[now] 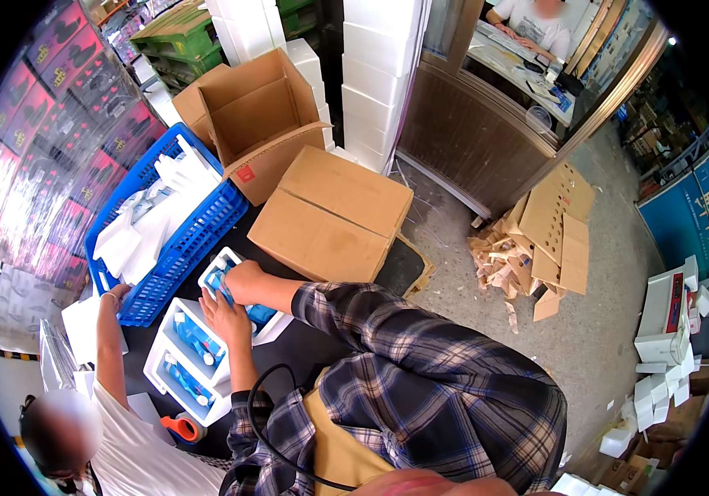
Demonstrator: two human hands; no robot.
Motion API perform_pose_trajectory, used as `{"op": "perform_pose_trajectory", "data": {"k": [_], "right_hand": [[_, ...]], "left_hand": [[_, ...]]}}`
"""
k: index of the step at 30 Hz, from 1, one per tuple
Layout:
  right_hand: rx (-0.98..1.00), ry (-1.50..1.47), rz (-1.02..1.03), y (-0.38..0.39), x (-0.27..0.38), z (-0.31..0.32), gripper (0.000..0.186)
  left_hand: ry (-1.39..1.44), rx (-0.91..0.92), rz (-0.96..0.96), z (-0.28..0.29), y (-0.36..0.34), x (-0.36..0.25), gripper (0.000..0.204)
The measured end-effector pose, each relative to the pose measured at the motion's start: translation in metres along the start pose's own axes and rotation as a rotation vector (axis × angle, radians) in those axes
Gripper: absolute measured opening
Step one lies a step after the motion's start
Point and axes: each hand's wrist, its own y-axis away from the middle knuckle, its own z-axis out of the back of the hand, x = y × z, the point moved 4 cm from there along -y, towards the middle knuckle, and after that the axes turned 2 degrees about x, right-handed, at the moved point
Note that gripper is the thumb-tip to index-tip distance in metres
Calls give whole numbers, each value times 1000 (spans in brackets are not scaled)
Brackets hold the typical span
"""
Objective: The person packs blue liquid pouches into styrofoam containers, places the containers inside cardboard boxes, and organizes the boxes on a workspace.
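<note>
Left hand (226, 318) and right hand (254, 283) at a white foam tray (272, 333) of blue packs (261, 315).
Left: fingers extended over the tray, not closed. Right: reaches in, fingertips hidden, can't tell if gripping. Tray's on the black worktop (286, 354), in from the near edge, between two-bay foam tray (154, 372) and closed carton (334, 217). Packs look smooth, probably slippery, some give; take them round the middle, not the white end. Foam likely light, stiff, dent-prone: support both long walls low, don't pinch rim.
</note>
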Motion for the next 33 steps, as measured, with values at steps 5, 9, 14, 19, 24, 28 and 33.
{"op": "perform_pose_trajectory", "data": {"k": [5,9,14,19,24,28,33], "right_hand": [[-369,-120,2,24,10,7,34],[-514,-119,197,20,1,-23,46],[-676,12,278,11,-7,-53,51],[-290,-87,173,19,12,-14,40],[-481,-47,333,18,-16,-21,45],[-322,2,350,8,-5,-31,49],[-247,250,298,-2,-6,-42,44]], "left_hand": [[20,7,2,-7,0,3,50],[97,5,-10,-11,4,-1,50],[113,-64,-35,-39,-7,25,48],[53,-144,-88,-8,6,17,56],[161,67,-194,25,40,-28,71],[57,281,-248,21,59,-46,86],[-38,434,-366,7,54,-47,108]]}}
